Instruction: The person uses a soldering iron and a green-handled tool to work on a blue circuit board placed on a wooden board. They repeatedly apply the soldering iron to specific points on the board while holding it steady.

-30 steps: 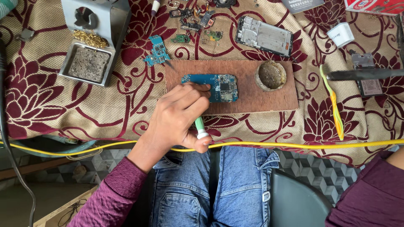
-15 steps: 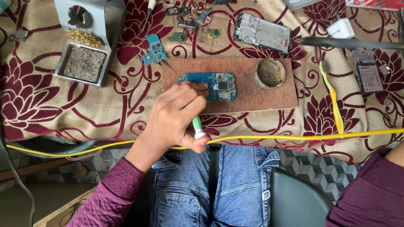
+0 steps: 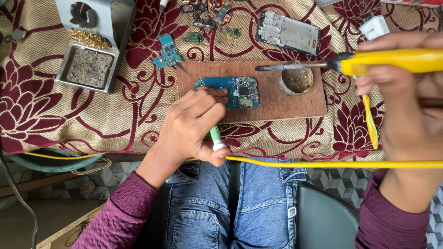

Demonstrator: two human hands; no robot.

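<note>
Across the frame's upper centre, a wooden board [image 3: 277, 99] carries a blue circuit board [image 3: 230, 91], long axis horizontal, pinned by the left hand [image 3: 196, 124], which grips a green-handled tool [image 3: 216, 138]. At upper right, the right hand [image 3: 406, 92] holds a yellow soldering iron [image 3: 350, 62], tip pointing left.

Matt wooden board [image 3: 295, 99], woven cloth [image 3: 69, 115]

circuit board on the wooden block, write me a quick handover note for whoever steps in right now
Left hand: fingers press the blue circuit board onto the wooden board, a green-and-white tool tucked in the palm.
Right hand: grips the yellow soldering iron, tip over the round tin, clear of the circuit board.
Done: circuit board pinned in place.
Left: no contact between iron and circuit board yet.
</note>
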